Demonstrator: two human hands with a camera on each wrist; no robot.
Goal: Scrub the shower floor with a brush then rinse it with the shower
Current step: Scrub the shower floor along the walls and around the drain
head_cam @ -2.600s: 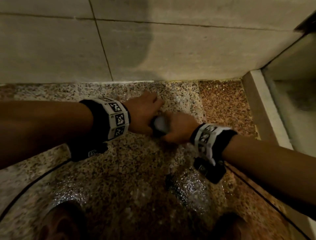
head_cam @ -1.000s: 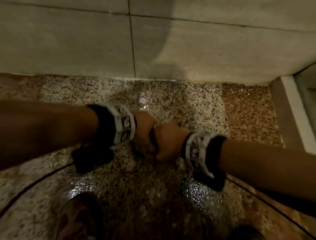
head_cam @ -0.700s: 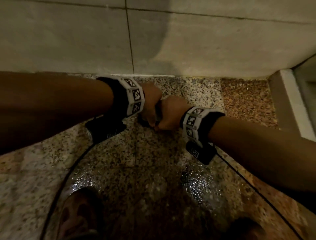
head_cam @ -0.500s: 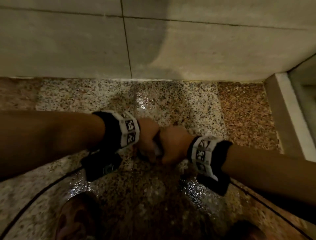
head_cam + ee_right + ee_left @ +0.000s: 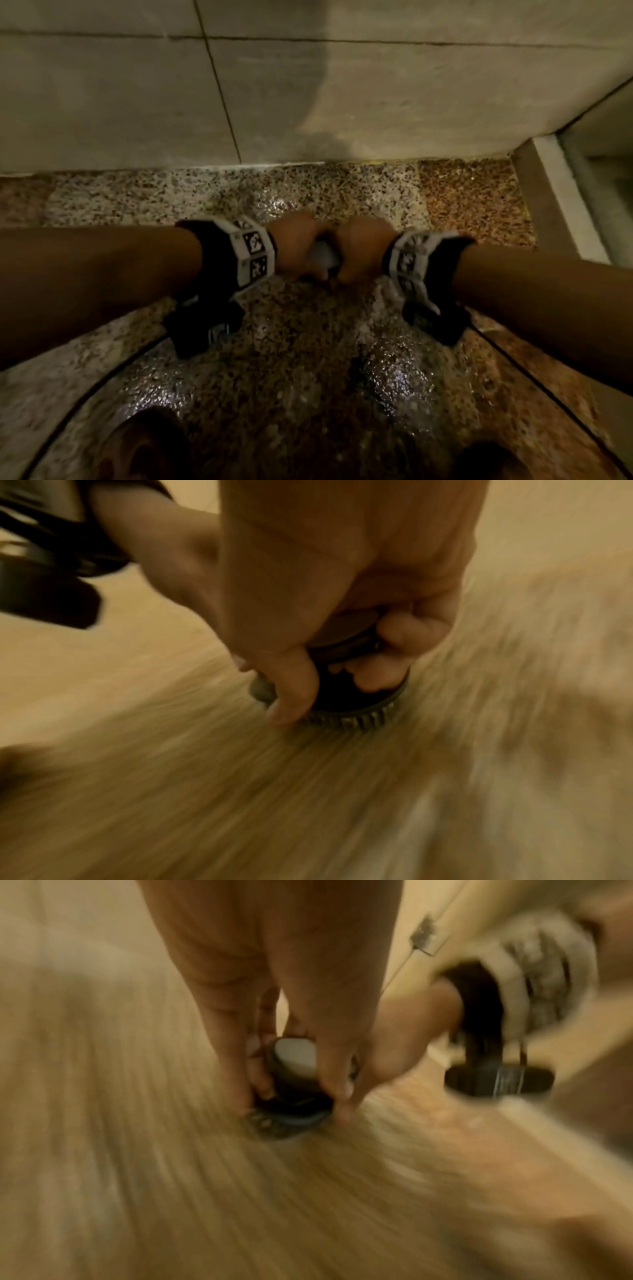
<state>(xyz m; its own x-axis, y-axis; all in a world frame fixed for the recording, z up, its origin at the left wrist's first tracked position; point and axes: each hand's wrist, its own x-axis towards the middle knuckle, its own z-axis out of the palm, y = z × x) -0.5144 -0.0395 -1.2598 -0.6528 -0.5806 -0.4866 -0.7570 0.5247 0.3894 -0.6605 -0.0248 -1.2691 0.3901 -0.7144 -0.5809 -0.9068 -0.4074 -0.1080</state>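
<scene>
A small round scrub brush [image 5: 322, 257], dark with a pale top, stands bristles-down on the wet speckled shower floor [image 5: 308, 342]. My left hand [image 5: 298, 248] and my right hand [image 5: 362, 251] both grip it from either side, fingers curled round its body. The left wrist view shows the brush [image 5: 295, 1080] between my fingers with its bristles on the floor. From the right wrist, the brush [image 5: 356, 696] shows under my curled fingers. Most of the brush is hidden by the hands in the head view.
A tiled wall [image 5: 308, 85] rises just beyond the hands. A raised pale kerb [image 5: 561, 195] borders the floor at the right. My bare feet [image 5: 144, 445] stand at the lower edge. A dark curved line [image 5: 102, 373] crosses the floor. Both wrist views are motion-blurred.
Both hands with the brush have slid back and forth over the floor, toward the wall, then back toward me, and now lie slightly farther from me again.
</scene>
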